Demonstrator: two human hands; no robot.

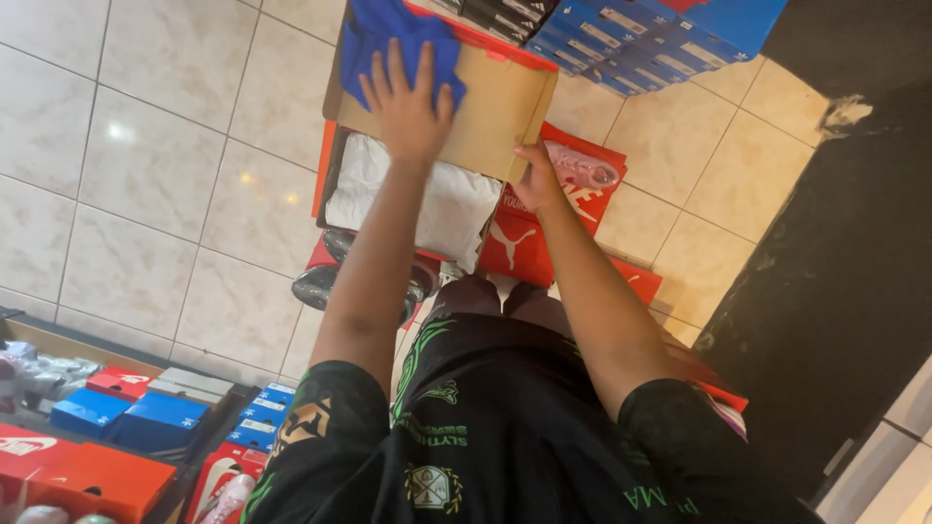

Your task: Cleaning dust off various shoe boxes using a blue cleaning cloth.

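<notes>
Floor: pale beige tiled floor (pixel 146 194) fills the left and centre of the frame; a dark mat (pixel 845 243) runs down the right side.
Box stacks: blue shoe boxes (pixel 641 34) sit in a row at the top right; more blue and red shoe boxes (pixel 126 427) lie at the lower left.
Open box: an open shoe box with white wrapping paper (pixel 408 194) lies on the floor at centre, below the lid.
Lid: the cardboard shoe box lid (pixel 495 107) is held at upper centre, brown inside facing the camera, red rim along its top edge; its long axis runs from upper left down to lower right.
Cloth: a blue cloth (pixel 388 39) lies on the lid's upper left part, under and above the left hand's fingers.
Left hand: the left hand (pixel 408 112) lies flat, fingers spread, pressing the cloth onto the lid.
Right hand: the right hand (pixel 537 180) pinches the lid's lower right edge, thumb on the inner face.
</notes>
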